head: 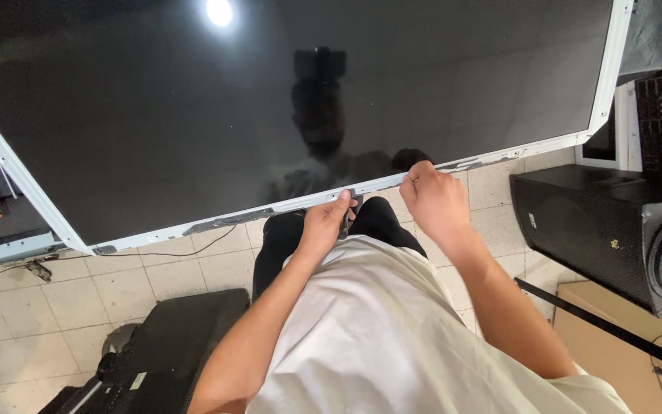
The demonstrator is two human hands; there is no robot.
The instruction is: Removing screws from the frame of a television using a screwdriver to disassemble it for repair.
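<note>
Screen panel (285, 100): glossy black, glass-like, mirrors a ceiling lamp. Its frame (423, 175): white, matt, plastic-looking, scuffed grey where my left hand (323, 222) and right hand (434, 199) pinch it. My shirt (392, 337): soft white cloth. Speaker box (599, 230): black, finely textured. Floor (32, 314): pale, dull tiles.
</note>
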